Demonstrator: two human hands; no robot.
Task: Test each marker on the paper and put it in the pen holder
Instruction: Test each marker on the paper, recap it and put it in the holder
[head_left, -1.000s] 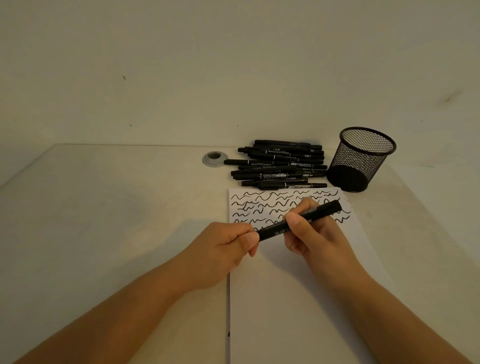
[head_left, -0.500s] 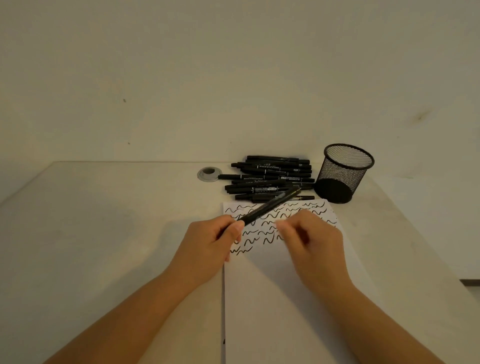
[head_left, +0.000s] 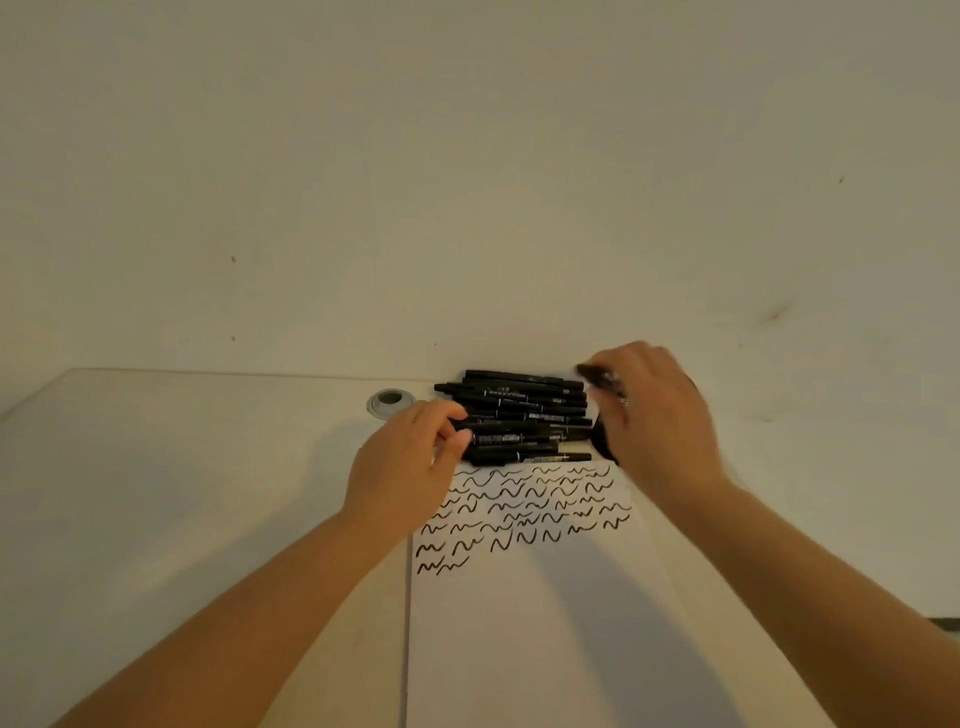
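Half a second ago the left hand held the marker over the paper (head_left: 545, 623). Now the right hand (head_left: 649, 410), fingers curled around a blurred dark marker (head_left: 597, 376), is above the mostly hidden pen holder (head_left: 602, 441), probably depositing it. The left hand (head_left: 410, 462) pinches another from the marker pile (head_left: 519, 415). Pale desk (head_left: 182, 493), grommet (head_left: 389, 401), bare wall (head_left: 467, 156).

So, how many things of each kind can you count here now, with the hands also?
Markers: about 10, they overlap
Paper: 1
Hands: 2, left hand and right hand
Pen holder: 1, mostly behind the right hand
Cable hole cover: 1
Total: about 15
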